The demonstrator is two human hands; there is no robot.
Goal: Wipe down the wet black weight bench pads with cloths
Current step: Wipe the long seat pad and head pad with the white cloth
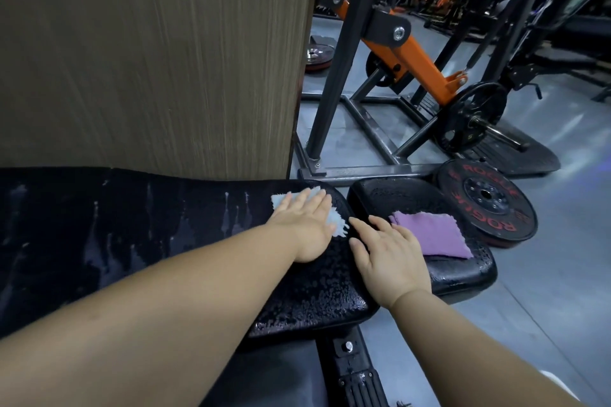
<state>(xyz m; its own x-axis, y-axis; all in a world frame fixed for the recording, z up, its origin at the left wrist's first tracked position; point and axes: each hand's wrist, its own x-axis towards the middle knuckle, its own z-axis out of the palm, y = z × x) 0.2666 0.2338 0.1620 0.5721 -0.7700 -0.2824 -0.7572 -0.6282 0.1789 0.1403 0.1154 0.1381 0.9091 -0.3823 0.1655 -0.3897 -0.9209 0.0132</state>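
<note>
The long black bench pad point(165, 228) runs across the lower left, beaded with water drops. My left hand point(305, 225) lies flat with straight fingers on a light blue cloth point(337, 221) near the pad's right end. The smaller black seat pad point(463, 271) sits just to the right, also wet. A purple cloth point(433, 235) lies on it. My right hand point(386, 254) rests with spread fingers over the gap between the pads, its fingertips at the purple cloth's left edge.
A brown wood-grain wall panel point(148, 53) stands right behind the long pad. A black plate with red lettering point(486, 198) lies on the grey floor beyond the seat pad. A black and orange machine frame point(413, 59) stands behind. The bench's black frame point(353, 370) shows below.
</note>
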